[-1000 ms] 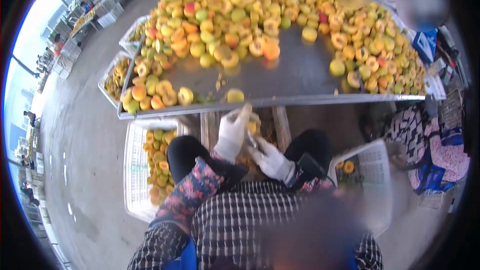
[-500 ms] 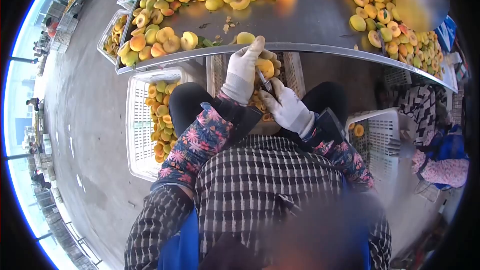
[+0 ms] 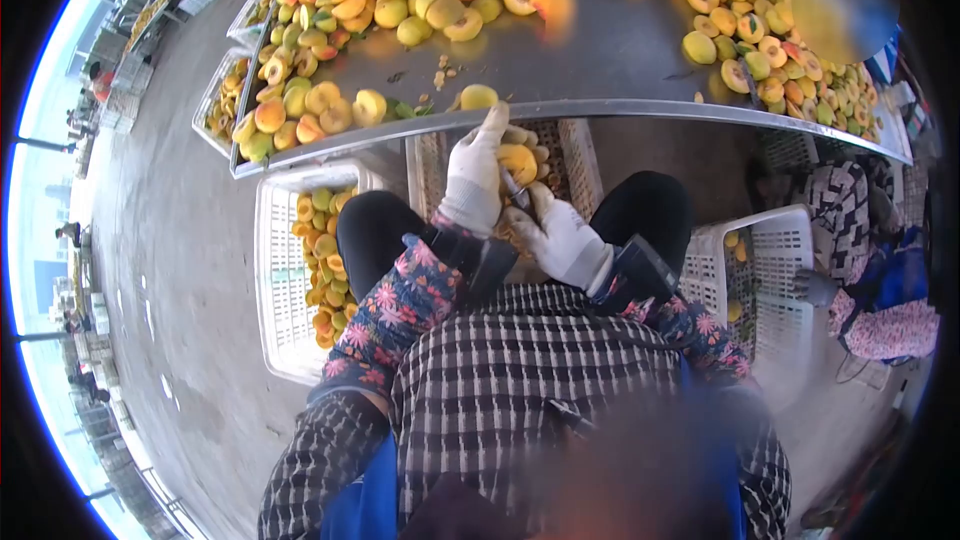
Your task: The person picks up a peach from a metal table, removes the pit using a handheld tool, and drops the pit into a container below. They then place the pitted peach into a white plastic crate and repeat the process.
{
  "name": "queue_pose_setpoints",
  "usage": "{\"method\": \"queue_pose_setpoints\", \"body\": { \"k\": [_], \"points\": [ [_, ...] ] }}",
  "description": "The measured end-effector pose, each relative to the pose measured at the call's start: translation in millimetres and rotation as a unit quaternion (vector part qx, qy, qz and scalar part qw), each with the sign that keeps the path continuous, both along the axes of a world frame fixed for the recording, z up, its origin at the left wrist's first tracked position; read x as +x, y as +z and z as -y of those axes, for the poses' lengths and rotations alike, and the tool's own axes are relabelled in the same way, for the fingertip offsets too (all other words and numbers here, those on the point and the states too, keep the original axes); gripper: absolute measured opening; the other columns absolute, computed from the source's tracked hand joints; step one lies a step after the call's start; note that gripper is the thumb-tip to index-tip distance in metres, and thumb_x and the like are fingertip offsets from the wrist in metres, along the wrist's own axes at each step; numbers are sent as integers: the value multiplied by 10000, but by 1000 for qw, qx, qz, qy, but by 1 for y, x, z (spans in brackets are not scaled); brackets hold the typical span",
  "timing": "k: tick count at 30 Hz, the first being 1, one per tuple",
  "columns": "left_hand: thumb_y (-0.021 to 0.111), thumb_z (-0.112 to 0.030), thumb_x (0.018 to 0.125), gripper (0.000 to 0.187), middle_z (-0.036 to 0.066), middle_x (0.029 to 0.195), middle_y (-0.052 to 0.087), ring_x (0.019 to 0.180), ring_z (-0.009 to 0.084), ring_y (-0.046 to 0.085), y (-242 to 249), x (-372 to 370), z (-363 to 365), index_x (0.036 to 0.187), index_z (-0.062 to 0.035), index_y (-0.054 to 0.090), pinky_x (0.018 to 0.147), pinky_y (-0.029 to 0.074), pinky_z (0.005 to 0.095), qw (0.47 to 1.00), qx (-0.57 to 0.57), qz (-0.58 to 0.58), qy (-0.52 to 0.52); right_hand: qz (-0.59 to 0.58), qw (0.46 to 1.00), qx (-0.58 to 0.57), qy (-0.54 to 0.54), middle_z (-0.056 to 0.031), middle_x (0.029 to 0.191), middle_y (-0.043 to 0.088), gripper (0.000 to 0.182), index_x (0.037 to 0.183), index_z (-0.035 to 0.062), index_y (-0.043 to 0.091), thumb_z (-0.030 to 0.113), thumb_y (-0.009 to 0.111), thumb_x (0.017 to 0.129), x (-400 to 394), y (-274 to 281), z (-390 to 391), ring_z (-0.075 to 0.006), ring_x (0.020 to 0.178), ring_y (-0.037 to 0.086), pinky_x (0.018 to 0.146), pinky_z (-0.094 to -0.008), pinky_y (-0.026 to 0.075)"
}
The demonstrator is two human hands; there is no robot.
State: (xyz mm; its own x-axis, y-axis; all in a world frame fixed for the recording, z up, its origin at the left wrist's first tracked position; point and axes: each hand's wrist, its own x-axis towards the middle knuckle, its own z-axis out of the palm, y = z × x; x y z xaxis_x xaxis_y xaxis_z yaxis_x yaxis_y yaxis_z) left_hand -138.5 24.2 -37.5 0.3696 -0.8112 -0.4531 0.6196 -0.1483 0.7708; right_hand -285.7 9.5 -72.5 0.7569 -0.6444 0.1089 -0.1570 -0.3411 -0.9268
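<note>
My left hand [image 3: 474, 178], in a white glove, is closed around a yellow peach piece [image 3: 517, 162] just below the table's front edge. My right hand [image 3: 568, 238], gloved too, grips a small pitting knife [image 3: 515, 190] with a metal end and a dark handle. The metal end touches the peach or lies right against it; the exact contact is too small to make out. Beneath both hands stands a crate [image 3: 580, 155] partly hidden by my hands and legs. A peach half [image 3: 479, 97] lies on the table edge above my left hand.
Heaps of halved peaches [image 3: 440, 0] lie on the metal table [image 3: 600, 60], whose raised rim runs before me. A white crate of peaches [image 3: 265, 270] stands left of my knees, another white crate [image 3: 780, 290] to the right. Beside that one is a co-worker's gloved hand [image 3: 818, 287].
The view has shifted slightly. Both hands keep their hold and sit a little lower in view. The co-worker's hand at the right has moved slightly beside the crate.
</note>
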Motion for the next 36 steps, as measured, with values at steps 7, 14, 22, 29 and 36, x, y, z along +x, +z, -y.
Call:
{"method": "queue_pose_setpoints", "body": {
  "k": [7, 14, 22, 29, 36],
  "points": [
    [561, -397, 964, 396, 106, 720, 608, 616, 205, 599, -31, -1, -14, 825, -27, 577, 585, 536, 345, 998, -25, 51, -3, -47, 993, -110, 15, -199, 817, 634, 356, 1060, 37, 584, 367, 553, 929, 14, -67, 1, -354, 715, 621, 625, -421, 490],
    [565, -483, 943, 452, 85, 697, 568, 605, 201, 587, -84, 6, -13, 797, -55, 536, 524, 514, 327, 991, 31, 127, 39, -17, 1000, 11, 6, -228, 865, 641, 373, 1059, 12, 515, 361, 531, 928, 27, -125, -16, -393, 855, 639, 736, -454, 490],
    [568, -427, 952, 392, 106, 897, 620, 807, 250, 594, -42, -18, -21, 997, -40, 614, 711, 517, 374, 985, 121, 122, -3, -84, 995, 57, 25, -225, 1005, 649, 399, 1086, 44, 549, 378, 590, 871, 6, -84, -12, -402, 958, 628, 801, -482, 484],
    [547, -452, 960, 419, 72, 689, 560, 568, 147, 537, -95, 3, -6, 807, -62, 537, 520, 435, 250, 980, -32, 196, 36, -55, 996, 56, -31, -208, 765, 605, 330, 990, 51, 528, 365, 560, 894, -2, -62, -8, -411, 787, 615, 672, -491, 458],
    [557, -449, 957, 398, 60, 813, 555, 684, 189, 584, -89, 3, -10, 866, -63, 530, 576, 508, 311, 985, 34, 166, 16, -70, 984, 164, -15, -224, 980, 647, 365, 1047, 45, 584, 374, 574, 890, -6, -49, -8, -397, 953, 624, 793, -467, 471]
  ]
}}
